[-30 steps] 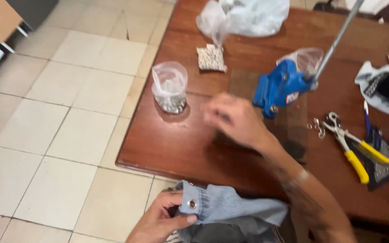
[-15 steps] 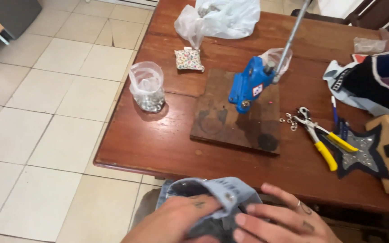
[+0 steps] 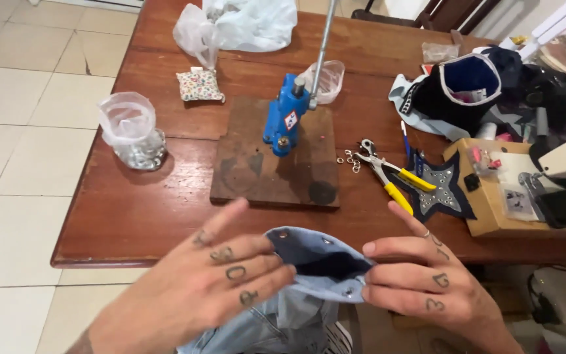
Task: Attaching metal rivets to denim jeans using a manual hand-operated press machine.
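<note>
A light blue denim garment point(image 3: 319, 269) with metal eyelets along its rim is held open at the table's near edge. My left hand point(image 3: 214, 282) presses flat against its left side, fingers spread. Pinching the right side of the rim is my right hand point(image 3: 427, 278). Beyond them a blue hand press point(image 3: 284, 118) with a long metal lever stands on a dark wooden board point(image 3: 276, 167).
On the wooden table point(image 3: 139, 210) lie yellow-handled pliers point(image 3: 391, 177), loose metal rings point(image 3: 348, 159), a dark star patch point(image 3: 443, 193), a bag of eyelets point(image 3: 132, 131), a floral pincushion point(image 3: 200, 85), a cardboard box point(image 3: 492, 203) and dark fabric point(image 3: 466, 92). Tiled floor lies left.
My right hand came back from the table to the denim a second ago. Both hands have since lifted the garment higher and spread its rim open.
</note>
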